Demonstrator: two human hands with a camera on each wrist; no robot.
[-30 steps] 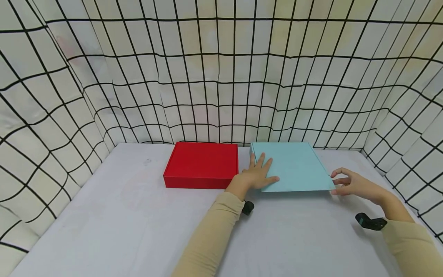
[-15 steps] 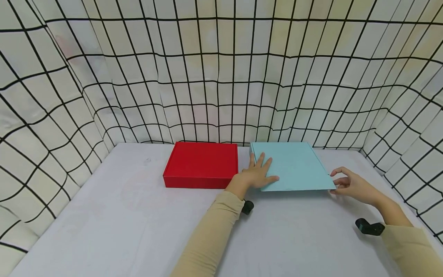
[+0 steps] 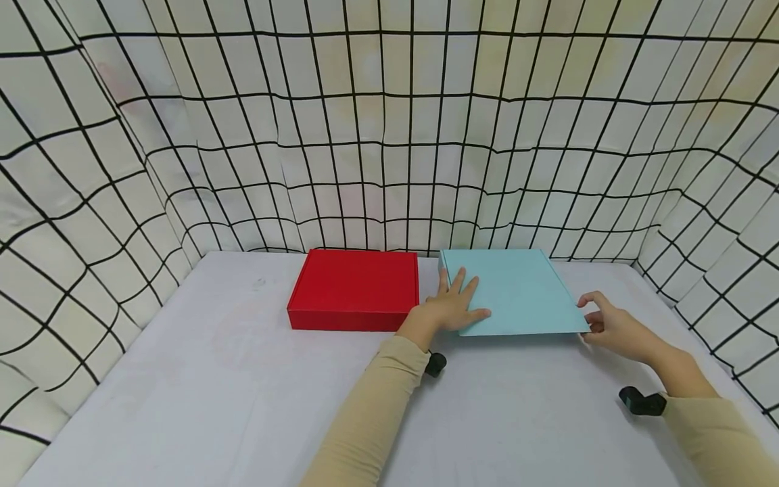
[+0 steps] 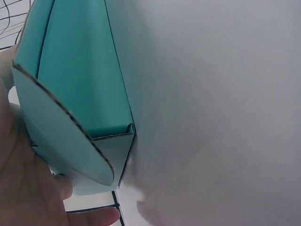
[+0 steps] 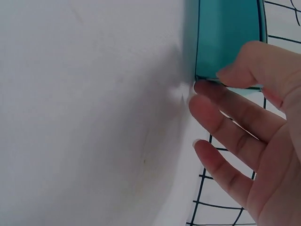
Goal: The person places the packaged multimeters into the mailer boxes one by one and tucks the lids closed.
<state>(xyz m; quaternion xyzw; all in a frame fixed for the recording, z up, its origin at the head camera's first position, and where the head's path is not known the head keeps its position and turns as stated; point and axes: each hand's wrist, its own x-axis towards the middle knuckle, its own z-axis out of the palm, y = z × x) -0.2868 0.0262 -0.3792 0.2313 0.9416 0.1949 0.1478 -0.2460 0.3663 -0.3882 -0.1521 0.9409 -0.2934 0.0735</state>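
Observation:
A light blue cardboard box (image 3: 523,287) lies toward the back right of the table, its lid panel reaching out over the front. My left hand (image 3: 447,308) rests on the lid's left side with straight, spread fingers. In the left wrist view, a rounded side flap (image 4: 66,129) sticks out at the box's front left corner, and the teal front side stands beneath the lid. My right hand (image 3: 621,331) is at the front right corner. The right wrist view has its thumb and index finger pinching the edge there, while the other fingers are loosely bent below.
A red box (image 3: 359,287), lid down, lies just left of the blue one. White cloth covers the table (image 3: 243,399). White walls with a black grid (image 3: 395,135) stand behind and at both sides. A small black camera (image 3: 642,401) sits at the right wrist.
My right hand has shifted slightly left and its wrist has turned a little, staying at the box's front right corner. The left hand and the red box stay put.

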